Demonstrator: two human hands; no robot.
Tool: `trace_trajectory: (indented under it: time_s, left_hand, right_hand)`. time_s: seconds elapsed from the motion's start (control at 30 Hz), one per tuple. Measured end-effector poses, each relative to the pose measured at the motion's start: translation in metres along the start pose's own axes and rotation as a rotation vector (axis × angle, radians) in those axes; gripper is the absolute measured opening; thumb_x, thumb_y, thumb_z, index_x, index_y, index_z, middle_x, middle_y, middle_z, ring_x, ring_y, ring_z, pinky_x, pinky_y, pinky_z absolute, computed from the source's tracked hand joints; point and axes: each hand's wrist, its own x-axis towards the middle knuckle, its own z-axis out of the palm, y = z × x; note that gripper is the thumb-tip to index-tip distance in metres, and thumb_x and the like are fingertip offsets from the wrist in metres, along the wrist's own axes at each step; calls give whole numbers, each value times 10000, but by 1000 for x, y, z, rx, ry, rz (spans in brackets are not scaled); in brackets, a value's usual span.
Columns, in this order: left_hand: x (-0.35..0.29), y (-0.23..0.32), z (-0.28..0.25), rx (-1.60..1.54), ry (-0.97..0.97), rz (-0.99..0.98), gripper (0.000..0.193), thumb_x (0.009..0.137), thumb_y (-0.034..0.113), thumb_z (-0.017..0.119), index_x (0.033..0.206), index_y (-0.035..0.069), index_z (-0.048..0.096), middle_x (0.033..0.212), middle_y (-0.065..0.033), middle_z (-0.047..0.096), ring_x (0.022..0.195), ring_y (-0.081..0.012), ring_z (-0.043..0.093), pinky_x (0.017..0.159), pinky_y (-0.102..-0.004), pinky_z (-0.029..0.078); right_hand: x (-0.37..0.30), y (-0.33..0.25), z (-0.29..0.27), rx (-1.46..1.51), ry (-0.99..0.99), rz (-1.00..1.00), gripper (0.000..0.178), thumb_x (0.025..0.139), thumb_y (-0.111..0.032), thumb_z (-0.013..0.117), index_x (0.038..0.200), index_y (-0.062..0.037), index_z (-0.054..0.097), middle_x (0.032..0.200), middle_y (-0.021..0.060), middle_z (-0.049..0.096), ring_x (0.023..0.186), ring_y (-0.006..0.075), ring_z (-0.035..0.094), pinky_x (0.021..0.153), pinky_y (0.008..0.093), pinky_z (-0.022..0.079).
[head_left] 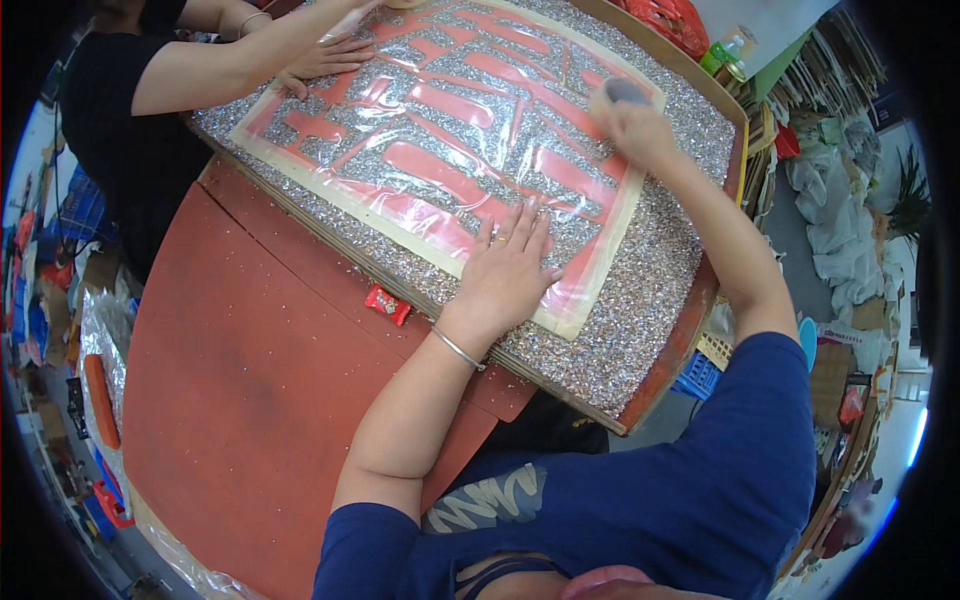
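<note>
A sheet with salmon-pink shapes [440,170] and a cream border lies under shiny transparent film. It rests on a tray of small silvery, glittering bits [645,290]. My left hand [507,268] presses flat on the sheet's near edge, fingers stretched and spread. Towards the far right corner of the sheet, my right hand [637,130] is closed around a small round thing with a dark grey end [626,92]; its exact kind is hard to tell. Glittering bits show between the pink shapes.
A co-worker's hand [328,62] lies on the sheet's far left part. A red-brown table [260,340] adjoins the tray, with a small red packet [387,305] by the tray's edge. A raised wooden rim [740,165] bounds the tray; a red plastic bag [668,22] sits beyond it.
</note>
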Motion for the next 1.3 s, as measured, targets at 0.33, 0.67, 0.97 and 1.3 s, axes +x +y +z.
trace_trajectory:
  time_s: [0.33,0.67,0.97,1.3]
  left_hand:
    - [0,1,-4,28,-17,5,646,914,429,454,1394,18,319,1490,-181,236,1382,-320,222,1114,-487,167]
    - [1,-1,-5,30,0,12,653,906,431,477,1401,35,317,1488,-178,241,1378,-321,232,1112,-484,177]
    - [1,-1,-5,-42,8,5,667,906,412,486,1405,15,292,1487,-196,232,1378,-336,226,1108,-502,178]
    - [9,-6,-22,-32,79,90,574,866,289,582,1315,-8,381,1395,-248,352,1327,-391,294,1074,-507,248]
  right_hand:
    - [-49,7,24,8,-14,-69,288,859,-284,503,877,-27,632,835,179,648,793,337,632,717,447,493]
    - [-2,38,45,-84,7,96,412,922,-376,365,928,-102,672,926,163,671,890,343,638,814,459,487]
    - [10,32,6,3,-6,238,279,873,-316,504,866,-59,614,870,175,639,847,358,603,736,463,476]
    - [34,-47,23,87,-3,41,250,844,-283,557,879,-36,560,824,177,596,786,369,577,680,454,474]
